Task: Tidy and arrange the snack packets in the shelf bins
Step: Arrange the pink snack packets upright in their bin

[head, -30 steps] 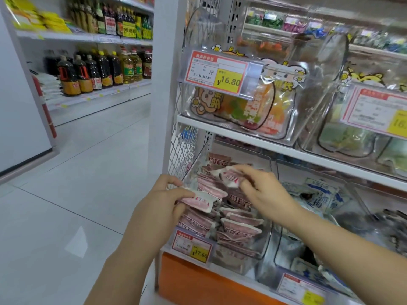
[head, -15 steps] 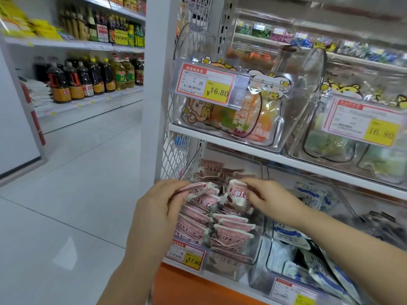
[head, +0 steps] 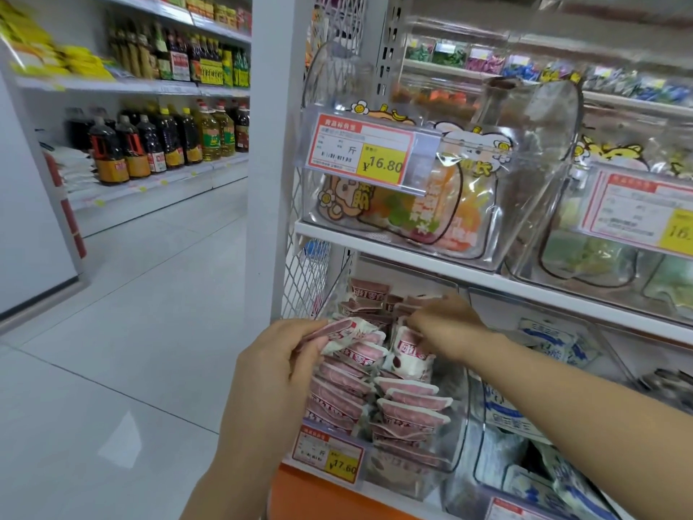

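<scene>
Grips closed: the left hand [head: 277,369] holds a pink packet [head: 347,332] over the clear bin [head: 459,425] on the lower shelf, while the right hand [head: 448,324] pinches an upright packet [head: 408,358] inside. Both probably want laying flat, matching the stacked rows [head: 408,407].

L hand [head: 279,364] pinches a pink-white snack packet [head: 347,332]; R hand [head: 448,324] grips another pink-white packet [head: 408,356] over clear plastic shelf bin [head: 442,459].
</scene>
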Demonstrator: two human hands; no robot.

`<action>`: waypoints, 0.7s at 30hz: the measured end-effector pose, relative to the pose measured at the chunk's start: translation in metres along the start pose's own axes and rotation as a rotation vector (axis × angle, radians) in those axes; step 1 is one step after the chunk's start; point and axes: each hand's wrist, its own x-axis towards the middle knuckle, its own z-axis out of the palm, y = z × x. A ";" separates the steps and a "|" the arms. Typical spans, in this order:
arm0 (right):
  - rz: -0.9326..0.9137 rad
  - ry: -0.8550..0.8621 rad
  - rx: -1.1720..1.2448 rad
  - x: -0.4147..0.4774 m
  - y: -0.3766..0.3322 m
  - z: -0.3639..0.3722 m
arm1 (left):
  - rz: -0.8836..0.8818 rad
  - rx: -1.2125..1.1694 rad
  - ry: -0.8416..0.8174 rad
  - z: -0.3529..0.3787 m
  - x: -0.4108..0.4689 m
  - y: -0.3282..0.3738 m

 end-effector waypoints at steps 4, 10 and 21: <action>-0.224 -0.143 -0.335 -0.004 0.005 -0.002 | -0.023 -0.038 0.008 0.000 0.000 0.001; -0.501 -0.160 -0.595 -0.036 0.003 -0.039 | -0.044 -0.114 0.027 0.000 0.000 0.007; -0.622 -0.144 0.076 -0.087 0.000 -0.046 | -0.060 -0.309 -0.190 0.023 -0.005 0.047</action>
